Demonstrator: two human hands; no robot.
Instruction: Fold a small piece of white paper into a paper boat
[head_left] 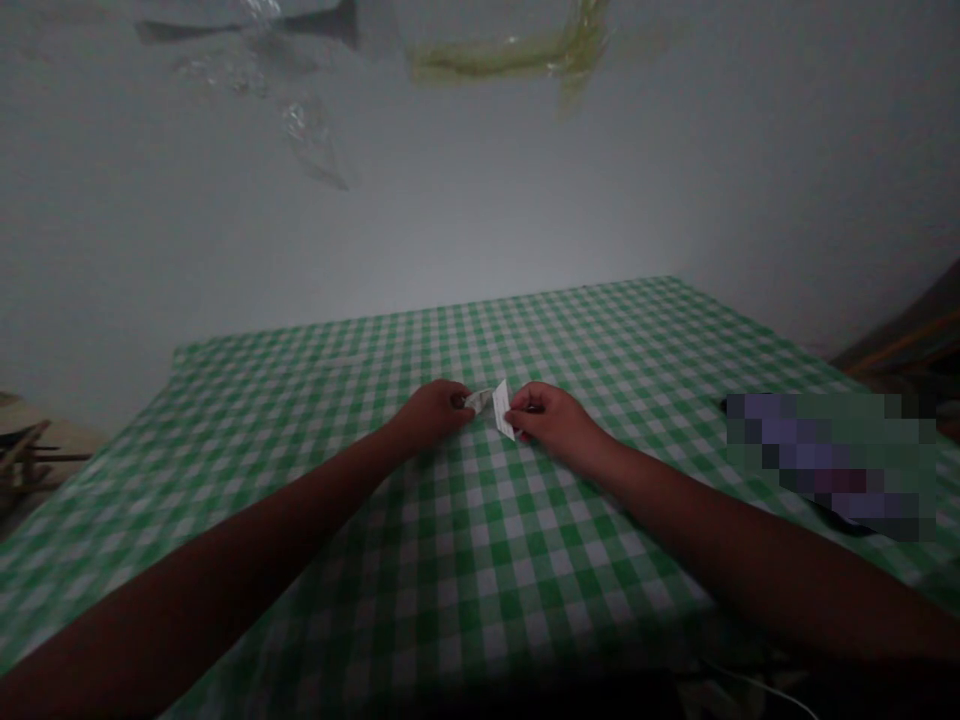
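Over the middle of the checked tablecloth, my left hand [437, 412] pinches a small crumpled whitish piece [478, 402] that looks like paper or thin wrapping. Just to its right, the fingers of my right hand [551, 415] are closed on a small white printed card [502, 410], held tilted on edge. A bit of red shows below the right fingertips; what it is I cannot make out. The two hands are close together, and whether the whitish piece joins the card is unclear.
A green and white checked cloth [495, 560] covers the table, which meets a pale wall [480, 200] at the back. On the right lies a dark-edged object [832, 465], mostly blurred out. Tape and clear plastic [510, 60] stick to the wall. A thin white cable [765, 688] runs at the front right.
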